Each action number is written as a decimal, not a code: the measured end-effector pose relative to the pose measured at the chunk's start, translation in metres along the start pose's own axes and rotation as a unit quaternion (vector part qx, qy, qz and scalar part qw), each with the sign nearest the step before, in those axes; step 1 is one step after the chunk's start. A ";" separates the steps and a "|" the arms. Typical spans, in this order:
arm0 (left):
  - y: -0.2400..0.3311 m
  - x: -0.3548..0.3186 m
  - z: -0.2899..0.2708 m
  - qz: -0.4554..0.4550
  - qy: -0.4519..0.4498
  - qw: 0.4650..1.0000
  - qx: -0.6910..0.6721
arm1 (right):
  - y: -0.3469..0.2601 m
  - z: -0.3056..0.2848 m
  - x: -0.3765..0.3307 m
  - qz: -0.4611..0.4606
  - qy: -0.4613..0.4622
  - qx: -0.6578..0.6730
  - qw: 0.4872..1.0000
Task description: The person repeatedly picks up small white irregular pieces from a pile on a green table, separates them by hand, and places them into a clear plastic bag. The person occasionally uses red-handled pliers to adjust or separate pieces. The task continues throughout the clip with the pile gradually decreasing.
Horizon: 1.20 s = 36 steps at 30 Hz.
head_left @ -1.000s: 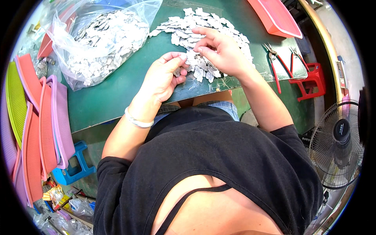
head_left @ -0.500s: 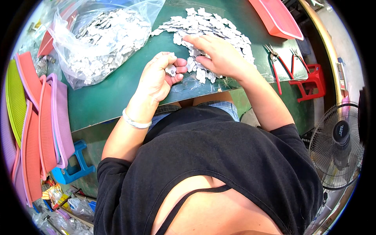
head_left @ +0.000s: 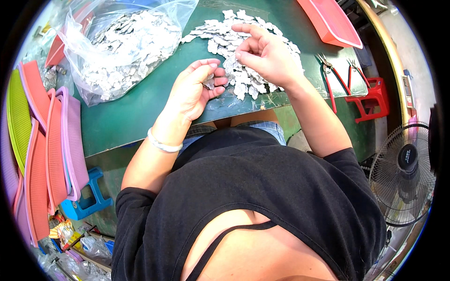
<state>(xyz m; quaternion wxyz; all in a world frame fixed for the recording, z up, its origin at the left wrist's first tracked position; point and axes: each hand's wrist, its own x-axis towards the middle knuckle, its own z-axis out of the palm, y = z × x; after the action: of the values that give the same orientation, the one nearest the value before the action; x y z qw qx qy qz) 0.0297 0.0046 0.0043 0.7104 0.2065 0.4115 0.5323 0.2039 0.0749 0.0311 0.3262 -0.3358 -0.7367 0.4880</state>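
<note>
In the upper middle of the frame, we saw the right hand, earlier spread over the pile of grey pieces, now with its forefinger stretched out and the rest of its grip curled; whether it held anything, we couldn't tell. The left hand's grip was half curled around a small piece, which showed less than before. We judged the piece-by-piece handling unfinished. The green worktop also bore a plastic bag and pliers; a fan stood lower right.
</note>
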 end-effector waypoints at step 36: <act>-0.003 0.006 -0.004 -0.014 -0.025 0.999 -0.040 | -0.003 0.003 0.015 0.079 -0.080 0.050 0.992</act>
<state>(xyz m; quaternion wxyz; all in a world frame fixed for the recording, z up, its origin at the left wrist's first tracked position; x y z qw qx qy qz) 0.0289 0.0084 -0.0029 0.7358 0.1853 0.3746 0.5328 0.1921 0.0849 0.0348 0.2429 -0.3361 -0.7063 0.5737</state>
